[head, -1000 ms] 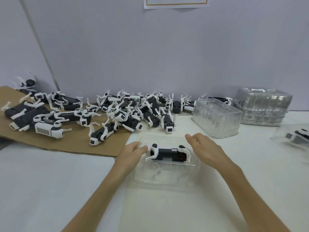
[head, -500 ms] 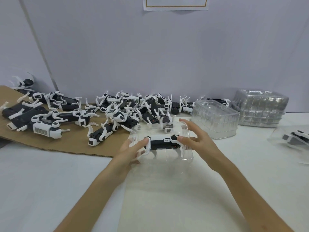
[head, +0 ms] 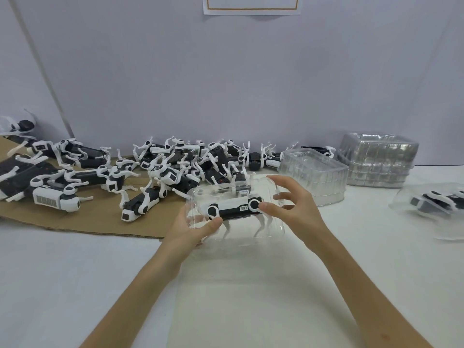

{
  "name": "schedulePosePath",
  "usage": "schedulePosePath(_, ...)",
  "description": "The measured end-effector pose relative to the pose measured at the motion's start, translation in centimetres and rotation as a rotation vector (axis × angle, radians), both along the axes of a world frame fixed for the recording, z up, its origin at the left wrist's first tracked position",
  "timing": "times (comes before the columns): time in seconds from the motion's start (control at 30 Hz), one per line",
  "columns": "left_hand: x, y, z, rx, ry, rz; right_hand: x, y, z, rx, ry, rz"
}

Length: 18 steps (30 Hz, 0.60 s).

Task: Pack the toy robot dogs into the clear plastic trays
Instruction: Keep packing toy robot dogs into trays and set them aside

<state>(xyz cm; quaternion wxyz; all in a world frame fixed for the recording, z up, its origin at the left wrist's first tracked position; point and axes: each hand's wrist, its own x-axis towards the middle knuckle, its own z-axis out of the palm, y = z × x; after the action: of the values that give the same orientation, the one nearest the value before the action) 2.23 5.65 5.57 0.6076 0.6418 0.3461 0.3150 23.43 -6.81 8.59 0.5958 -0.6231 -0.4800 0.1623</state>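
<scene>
White table (head: 75, 285) against a lilac wall (head: 226, 84); a heap of black-and-white toy robot dogs (head: 175, 169) lies far left.
At near centre, the left hand (head: 190, 229) clasps the left end of a clear plastic tray (head: 198, 197). The right hand (head: 293, 209) pinches its right end, fingers half spread. One packed dog (head: 233, 208) sits inside.

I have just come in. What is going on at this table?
A person's left hand and right hand hold a clear tray with one toy robot dog inside it. Many loose dogs lie piled on the cardboard behind. Empty trays stand stacked to the right, and a packed tray lies at the far right.
</scene>
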Motion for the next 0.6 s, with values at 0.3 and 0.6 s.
schedulePosePath(0.3,0.3,0.0,-0.2,0.082,-0.065,0.083,-0.3,0.0,-0.2,-0.002,-0.118,-0.031)
schedulePosePath(0.6,0.8,-0.1,-1.0,0.314,-0.034,0.306,-3.7,0.5,-0.5,0.169,-0.548,-0.155)
